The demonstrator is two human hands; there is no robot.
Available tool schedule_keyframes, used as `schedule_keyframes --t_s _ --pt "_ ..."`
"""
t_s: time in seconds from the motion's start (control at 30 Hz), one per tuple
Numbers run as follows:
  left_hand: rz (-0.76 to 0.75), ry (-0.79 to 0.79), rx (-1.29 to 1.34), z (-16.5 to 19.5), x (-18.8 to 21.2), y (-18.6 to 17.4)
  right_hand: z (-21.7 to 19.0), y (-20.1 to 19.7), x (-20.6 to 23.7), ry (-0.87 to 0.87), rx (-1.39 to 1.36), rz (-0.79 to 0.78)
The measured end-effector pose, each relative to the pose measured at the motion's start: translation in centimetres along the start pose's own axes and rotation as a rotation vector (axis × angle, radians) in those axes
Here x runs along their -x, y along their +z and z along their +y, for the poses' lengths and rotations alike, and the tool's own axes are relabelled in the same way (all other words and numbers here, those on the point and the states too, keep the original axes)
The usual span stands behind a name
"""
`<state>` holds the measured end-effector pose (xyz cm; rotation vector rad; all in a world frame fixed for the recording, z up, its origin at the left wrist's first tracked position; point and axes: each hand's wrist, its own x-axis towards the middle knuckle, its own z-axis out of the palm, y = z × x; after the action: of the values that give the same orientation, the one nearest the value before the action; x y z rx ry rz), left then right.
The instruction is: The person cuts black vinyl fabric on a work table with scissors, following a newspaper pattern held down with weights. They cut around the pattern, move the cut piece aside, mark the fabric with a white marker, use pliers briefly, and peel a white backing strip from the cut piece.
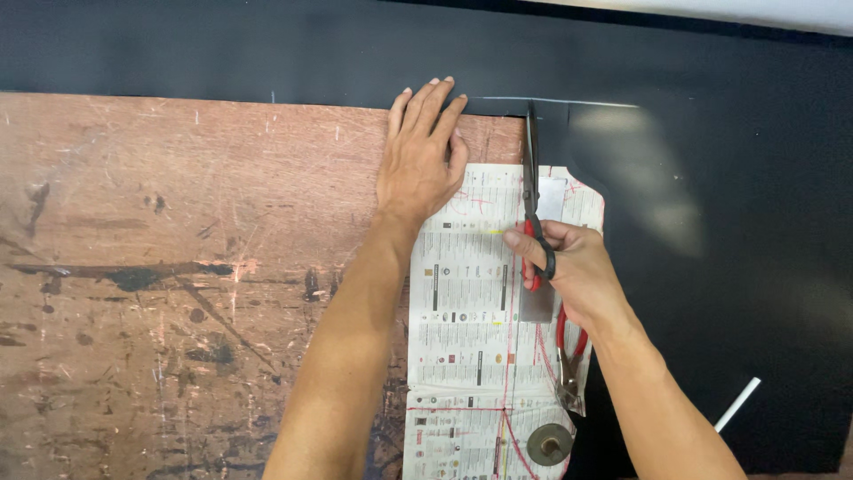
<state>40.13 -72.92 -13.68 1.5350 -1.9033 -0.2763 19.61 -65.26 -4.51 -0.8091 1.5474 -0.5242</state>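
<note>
My scissors (pixel 530 169), gripped in my right hand (pixel 569 267), have cut only a short way into the black sheet (pixel 711 222) at upper centre, along the newspaper pattern (pixel 471 302) my flat, empty left hand (pixel 419 164) pins to the counter (pixel 178 267); most outline remains.

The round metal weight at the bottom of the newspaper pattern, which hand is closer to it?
Right. The right hand, gripping the scissors, sits just above the round metal weight. The left hand lies flat farther up, on the wooden table.
</note>
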Motion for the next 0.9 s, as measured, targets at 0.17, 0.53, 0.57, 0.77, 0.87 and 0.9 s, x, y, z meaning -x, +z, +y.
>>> schedule_keyframes --t_s 0.17,0.53,0.57,0.77,0.87,0.9 --pt "-0.006 0.001 -0.010 0.2 -0.1 0.2 -0.5 -0.1 -0.1 -0.017 0.022 0.022" --pt "0.000 0.000 -0.013 -0.2 0.2 0.2 0.3 0.3 -0.5 -0.018 -0.036 0.015" --pt "0.006 0.001 -0.012 -0.2 0.2 0.1 0.4 0.3 -0.6 -0.014 -0.036 0.018" --pt "0.009 0.023 -0.022 -0.2 0.2 -0.1 0.9 0.2 -0.8 -0.026 -0.057 0.006" --pt "0.008 0.021 -0.014 -0.1 0.1 -0.1 1.1 0.0 -1.1 -0.042 -0.054 0.003" --pt "0.010 0.021 -0.013 -0.1 0.1 -0.1 1.1 0.0 -1.2 -0.055 -0.057 0.001"
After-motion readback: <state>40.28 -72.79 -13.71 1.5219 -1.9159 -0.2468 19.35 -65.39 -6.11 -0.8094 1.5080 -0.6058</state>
